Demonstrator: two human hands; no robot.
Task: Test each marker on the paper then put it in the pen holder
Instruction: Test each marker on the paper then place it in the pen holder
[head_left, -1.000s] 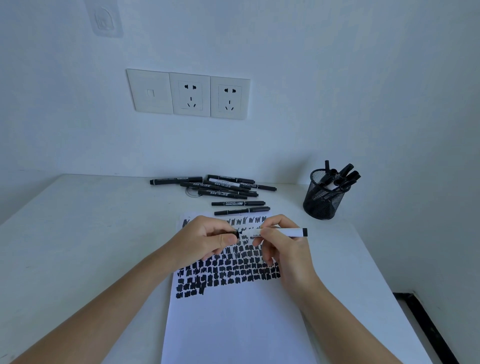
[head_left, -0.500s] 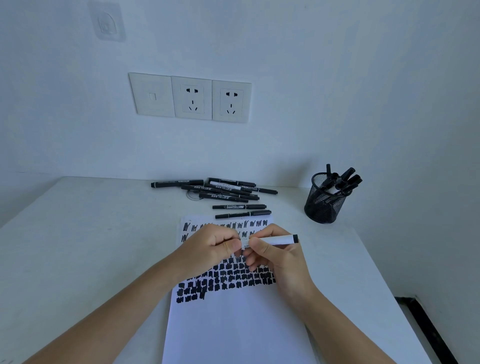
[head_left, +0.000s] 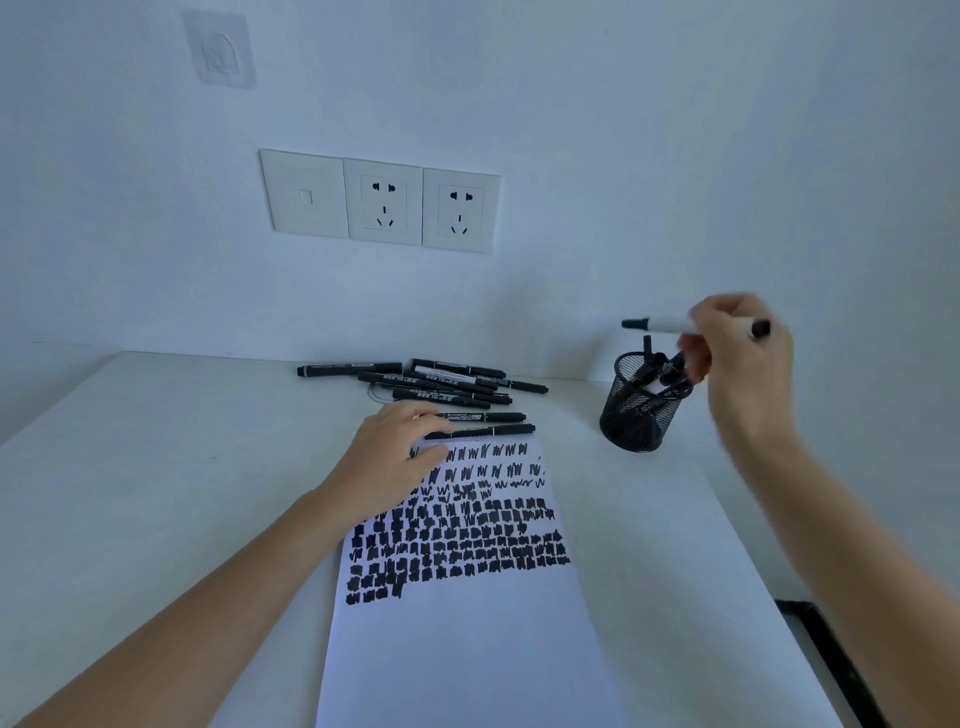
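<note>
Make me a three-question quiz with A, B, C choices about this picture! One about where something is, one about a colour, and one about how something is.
1. Where is the white marker?
A. in a drawer
B. held above the pen holder
C. on the floor

2. What colour is the pen holder?
A. red
B. yellow
C. black

3. How is the pen holder?
A. upright with markers in it
B. tipped over
C. empty

Answers:
1 B: the right hand grips it over the holder.
2 C: its mesh is black.
3 A: it stands upright with markers poking out.
</note>
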